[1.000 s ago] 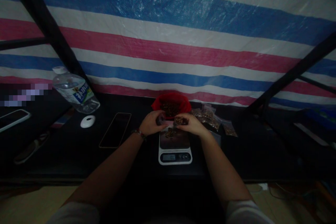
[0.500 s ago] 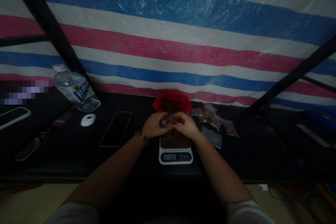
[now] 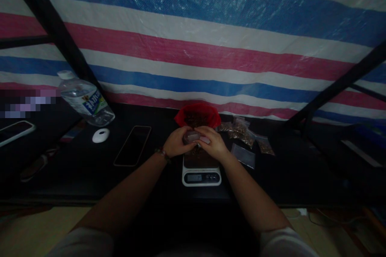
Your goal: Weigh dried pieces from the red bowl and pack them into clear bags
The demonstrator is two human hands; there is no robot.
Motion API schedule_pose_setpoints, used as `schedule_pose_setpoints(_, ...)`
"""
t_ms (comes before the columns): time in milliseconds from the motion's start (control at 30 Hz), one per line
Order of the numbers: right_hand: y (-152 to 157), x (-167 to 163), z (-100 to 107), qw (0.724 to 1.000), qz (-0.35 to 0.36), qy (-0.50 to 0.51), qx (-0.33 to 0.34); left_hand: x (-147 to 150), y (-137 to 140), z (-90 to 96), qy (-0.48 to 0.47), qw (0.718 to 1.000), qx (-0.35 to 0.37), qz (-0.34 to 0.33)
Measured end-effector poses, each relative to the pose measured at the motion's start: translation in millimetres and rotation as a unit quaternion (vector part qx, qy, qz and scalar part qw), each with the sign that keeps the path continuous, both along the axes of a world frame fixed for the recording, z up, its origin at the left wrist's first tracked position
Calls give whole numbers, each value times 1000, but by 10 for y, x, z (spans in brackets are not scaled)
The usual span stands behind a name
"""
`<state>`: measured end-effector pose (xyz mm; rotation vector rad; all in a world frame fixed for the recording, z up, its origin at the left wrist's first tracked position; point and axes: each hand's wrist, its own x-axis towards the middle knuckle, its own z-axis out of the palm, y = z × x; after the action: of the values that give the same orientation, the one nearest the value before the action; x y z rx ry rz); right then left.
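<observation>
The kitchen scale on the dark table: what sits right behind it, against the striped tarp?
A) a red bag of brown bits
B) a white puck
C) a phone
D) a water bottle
A: the red bag with brown contents sits directly behind the kitchen scale, beyond both hands; the water bottle and phone lie off to the left.

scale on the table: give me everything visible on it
The scale is a small, flat kitchen type with a white, plastic-looking body and a dark weighing platform. A front strip holds a small lit display, digits unreadable, beside dark buttons. It sits level on the dark table, in front of the red bag. The left hand and right hand overlap its far edge; contact unclear.
</observation>
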<state>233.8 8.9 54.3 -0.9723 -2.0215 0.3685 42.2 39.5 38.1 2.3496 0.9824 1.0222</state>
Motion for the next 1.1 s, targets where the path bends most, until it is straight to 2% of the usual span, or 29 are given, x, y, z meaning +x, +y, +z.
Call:
schedule_pose_setpoints(300, -12, 62, 71, 995, 62, -45, -69, 1, 18, -32, 7, 999, -21, -27)
schedule_pose_setpoints(400, -20, 196, 132, 993, 48, -59, -91, -30, 43, -63, -15, 999, -33, -26)
schedule_pose_setpoints(467, -11, 370, 154, 990, 24, -81, -115, -62, 71, -93, -59, 997, -29, 28)
schedule_pose_setpoints(533, 20, 583, 137, 983, 8, -113, -141, -95, 97, -120, -120, 985, -2, 127)
schedule_pose_setpoints(600, 78, 788, 74, 977, -36, -136, -158, -119, 110, -132, -161, 966, 39, 200)
schedule_pose_setpoints(633, 115, 874, 29, 973, -74, -144, -162, -124, 112, -132, -165, 961, 58, 213)
schedule_pose_setpoints(700, 192, 1001, -74, 961, -144, -163, -170, -122, 112, -122, -156, 963, 79, 207)
schedule_pose_setpoints(767, 257, 1070, -175, 949, -184, -181, -179, -108, 114, -111, -147, 967, 73, 196)
schedule_pose_setpoints(900, 296, 1099, -267, 941, -200, -192, -192, -83, 134, -109, -145, 973, 37, 175)
schedule_pose_setpoints(1033, 210, 1055, -121, 950, -219, -158, -157, -83, 138, -109, -135, 978, 23, 160)
schedule_pose_setpoints(1100, 140, 965, 7, 956, -198, -143, -159, -88, 135, -103, -131, 979, 18, 156)
